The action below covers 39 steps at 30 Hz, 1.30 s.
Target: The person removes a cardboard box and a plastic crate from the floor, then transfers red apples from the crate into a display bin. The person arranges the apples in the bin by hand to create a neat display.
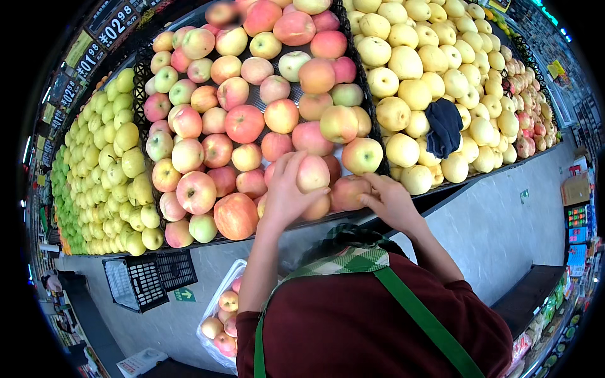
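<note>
My left hand is curled around the left side of a pinkish-yellow apple at the front edge of the apple display. Its thumb reaches across the front of that apple, above another apple. To the right, my right hand has its thumb and fingertips on the right end of a reddish apple in the front row. A yellow-red apple lies just behind my right fingers. Loose red, yellow and greenish apples spread over the black display bin beyond both hands.
Yellow pears fill the bin on the right, with a dark cloth on them. Green pears are heaped at left. A lined crate of apples is low beside me; black plastic crates rest on the floor.
</note>
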Motion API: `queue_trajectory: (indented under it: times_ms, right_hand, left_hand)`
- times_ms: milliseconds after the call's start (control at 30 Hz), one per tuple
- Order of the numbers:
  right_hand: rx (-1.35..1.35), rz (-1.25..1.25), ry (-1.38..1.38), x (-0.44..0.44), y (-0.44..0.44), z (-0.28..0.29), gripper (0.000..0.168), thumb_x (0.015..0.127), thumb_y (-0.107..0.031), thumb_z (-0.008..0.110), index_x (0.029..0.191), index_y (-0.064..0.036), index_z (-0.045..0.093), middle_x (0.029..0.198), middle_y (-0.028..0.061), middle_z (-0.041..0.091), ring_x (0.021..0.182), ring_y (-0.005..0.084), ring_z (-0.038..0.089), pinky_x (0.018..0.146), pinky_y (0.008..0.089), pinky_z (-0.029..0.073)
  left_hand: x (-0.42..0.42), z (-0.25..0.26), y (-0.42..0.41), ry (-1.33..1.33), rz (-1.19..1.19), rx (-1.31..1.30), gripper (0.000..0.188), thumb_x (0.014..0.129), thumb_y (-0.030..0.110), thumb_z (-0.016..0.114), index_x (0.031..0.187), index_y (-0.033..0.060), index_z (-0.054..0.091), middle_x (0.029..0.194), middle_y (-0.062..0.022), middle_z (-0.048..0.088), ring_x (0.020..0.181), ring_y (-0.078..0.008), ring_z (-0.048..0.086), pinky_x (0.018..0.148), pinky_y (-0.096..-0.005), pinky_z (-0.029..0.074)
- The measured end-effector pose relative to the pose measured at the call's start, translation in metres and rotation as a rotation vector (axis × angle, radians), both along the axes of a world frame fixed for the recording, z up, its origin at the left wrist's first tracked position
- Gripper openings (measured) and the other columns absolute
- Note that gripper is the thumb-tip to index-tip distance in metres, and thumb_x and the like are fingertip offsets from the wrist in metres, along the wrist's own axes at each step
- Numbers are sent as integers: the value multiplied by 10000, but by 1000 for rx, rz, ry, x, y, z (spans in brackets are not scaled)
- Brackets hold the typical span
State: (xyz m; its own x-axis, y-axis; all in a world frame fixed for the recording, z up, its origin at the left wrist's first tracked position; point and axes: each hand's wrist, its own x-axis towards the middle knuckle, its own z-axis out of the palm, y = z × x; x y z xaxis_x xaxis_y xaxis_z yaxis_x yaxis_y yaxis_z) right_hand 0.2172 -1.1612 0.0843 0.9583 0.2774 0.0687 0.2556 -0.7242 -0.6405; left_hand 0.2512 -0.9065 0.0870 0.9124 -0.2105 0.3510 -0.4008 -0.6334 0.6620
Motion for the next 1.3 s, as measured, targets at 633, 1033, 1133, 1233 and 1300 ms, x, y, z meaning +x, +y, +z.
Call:
queue_trajectory:
  times_ms: [633,1033,1133,1233,1300]
  right_hand:
    - [253,-3,-476,45,9,-5,593,665,-151,858,1151,-24,542,1231,207,547,1107,353,572,944,415,483]
    - [280,66,-637,45,54,-36,529,579,-107,909,904,-21,500,1327,212,478,1240,423,502,951,435,487]
    - [181,119,-563,39,43,-32,477,613,-118,891,903,-7,529,1348,224,467,1260,419,488,979,440,469]
    - [103,121,-511,22,34,-24,503,651,-159,875,1001,1,551,1360,218,464,1267,411,478,988,441,464]
    - [86,32,-437,7,32,-22,559,678,-209,864,1095,1,555,1368,208,463,1268,400,475,994,442,461]
  left_hand:
    - [2,-1,6,-19,138,-191,803,665,225,877,1352,39,504,1302,-168,533,1212,-306,528,1023,-420,451]
    - [-3,0,1,-113,310,-121,784,647,202,859,1321,52,487,1302,-178,498,1233,-367,470,1038,-461,416]
    - [-1,0,3,-107,326,-137,791,654,210,858,1330,53,478,1311,-176,495,1235,-364,470,1036,-456,415]
    - [1,-5,5,-140,313,-115,804,658,212,859,1341,52,467,1316,-176,491,1238,-363,464,1044,-459,409]
    - [1,-9,4,-134,325,-133,814,662,220,860,1355,63,462,1335,-178,475,1253,-368,452,1050,-460,406]
